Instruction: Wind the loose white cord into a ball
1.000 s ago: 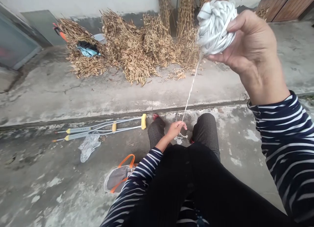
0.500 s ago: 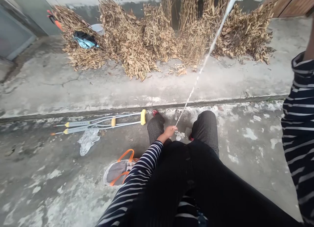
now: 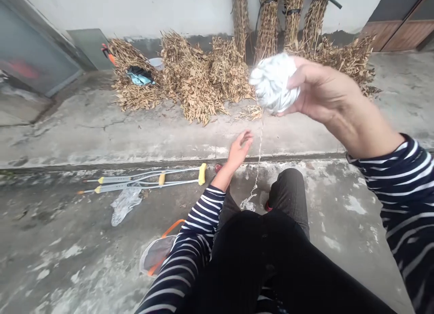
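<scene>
Raised high at the right, my right hand (image 3: 318,90) grips a white ball of yarn (image 3: 274,82) with the fingers wrapped round its right side. From the ball a thin strand of yarn (image 3: 260,144) hangs down to a small loose heap (image 3: 248,204) on the ground between my feet. Lower and to the left, my left hand (image 3: 239,149) is lifted beside the strand, its fingers apart and slightly bent. Nothing shows in that hand, and it appears apart from the strand.
Yellow-padded crutches (image 3: 152,180) lie on the concrete at the left, by a clear plastic bag (image 3: 126,203). A grey bag with orange handles (image 3: 156,253) sits near my left arm. Past the low step (image 3: 101,160), dried plant stalks (image 3: 193,79) lean on the wall.
My right hand has come into view with the ball of yarn. My left hand has let go of the strand and risen. The strand now hangs looser.
</scene>
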`<act>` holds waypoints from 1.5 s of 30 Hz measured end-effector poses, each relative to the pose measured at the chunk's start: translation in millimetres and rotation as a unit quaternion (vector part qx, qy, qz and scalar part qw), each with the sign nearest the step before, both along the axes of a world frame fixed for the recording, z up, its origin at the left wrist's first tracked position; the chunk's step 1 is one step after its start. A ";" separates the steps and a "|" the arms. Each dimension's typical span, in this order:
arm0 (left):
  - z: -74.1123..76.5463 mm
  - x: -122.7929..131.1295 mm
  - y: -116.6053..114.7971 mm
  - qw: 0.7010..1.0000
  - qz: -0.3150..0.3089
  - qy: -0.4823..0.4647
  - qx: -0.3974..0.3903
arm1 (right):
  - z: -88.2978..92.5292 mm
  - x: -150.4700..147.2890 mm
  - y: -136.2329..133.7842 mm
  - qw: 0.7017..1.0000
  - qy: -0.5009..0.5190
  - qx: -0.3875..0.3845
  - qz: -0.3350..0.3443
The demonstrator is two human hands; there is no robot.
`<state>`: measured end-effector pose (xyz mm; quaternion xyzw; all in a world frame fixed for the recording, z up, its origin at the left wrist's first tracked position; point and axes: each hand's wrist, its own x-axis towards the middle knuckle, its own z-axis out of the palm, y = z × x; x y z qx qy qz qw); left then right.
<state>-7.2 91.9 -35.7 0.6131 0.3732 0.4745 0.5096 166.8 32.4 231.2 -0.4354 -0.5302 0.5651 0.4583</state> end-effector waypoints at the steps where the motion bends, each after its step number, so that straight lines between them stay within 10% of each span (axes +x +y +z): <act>1: 18.9 4.1 0.4 0.999 -0.002 -0.033 0.025 | -8.2 -1.5 0.9 1.000 0.007 -0.003 0.003; 4: 60.1 19.7 0.0 0.993 -0.004 -0.094 0.075 | -26.6 -3.7 5.0 1.000 0.017 -0.011 0.013; 8: 78.6 34.2 0.1 0.990 0.019 -0.113 0.085 | -40.1 -1.9 7.9 1.000 0.012 -0.011 0.011; 21: 38.3 37.1 -29.7 0.988 -0.055 -0.136 -0.048 | -44.5 6.4 0.4 0.998 0.052 -0.021 -0.033; 45: 21.9 31.3 -45.6 0.971 -0.174 -0.116 -0.117 | -34.9 17.3 16.1 0.986 -0.030 0.097 -0.134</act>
